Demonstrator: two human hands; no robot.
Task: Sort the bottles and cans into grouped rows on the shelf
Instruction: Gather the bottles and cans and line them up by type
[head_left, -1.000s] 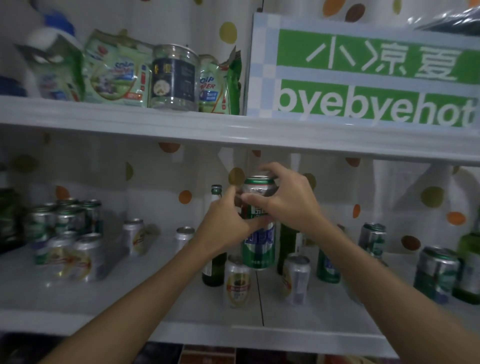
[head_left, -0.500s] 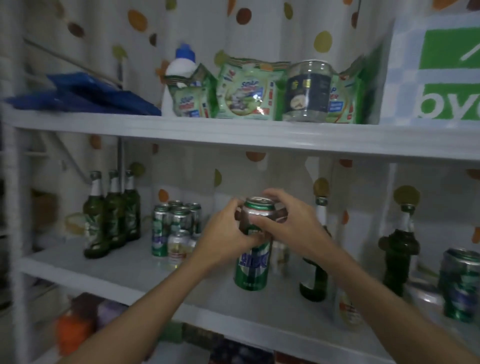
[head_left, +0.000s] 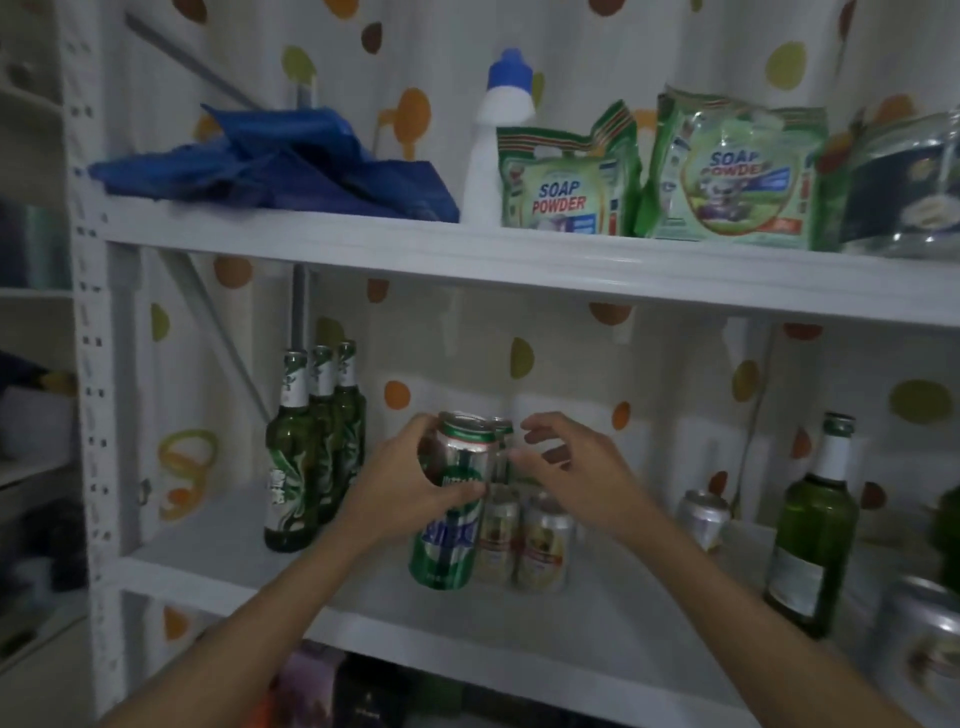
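Note:
My left hand (head_left: 402, 486) grips a tall green and silver can (head_left: 451, 525), held upright just above the white shelf (head_left: 322, 587), in front of a cluster of cans. My right hand (head_left: 569, 470) hovers just right of the can's top with fingers spread, holding nothing. Two short gold and white cans (head_left: 522, 543) stand right beside the held can, with more green cans (head_left: 501, 441) behind. Three green glass bottles (head_left: 306, 457) stand in a row at the shelf's left. Another green bottle (head_left: 813, 530) and a silver can (head_left: 704, 517) stand to the right.
The upper shelf (head_left: 467, 254) holds a crumpled blue bag (head_left: 280, 166), a white bottle with a blue cap (head_left: 496, 140), soap powder packs (head_left: 654, 171) and a clear jar (head_left: 914, 182). A silver can (head_left: 922, 644) blurs at the lower right. The white perforated upright (head_left: 91, 364) bounds the left.
The view swung left along the shelf. Both hands carried the green can to the can cluster near the three bottles. My right hand came off the can and opened.

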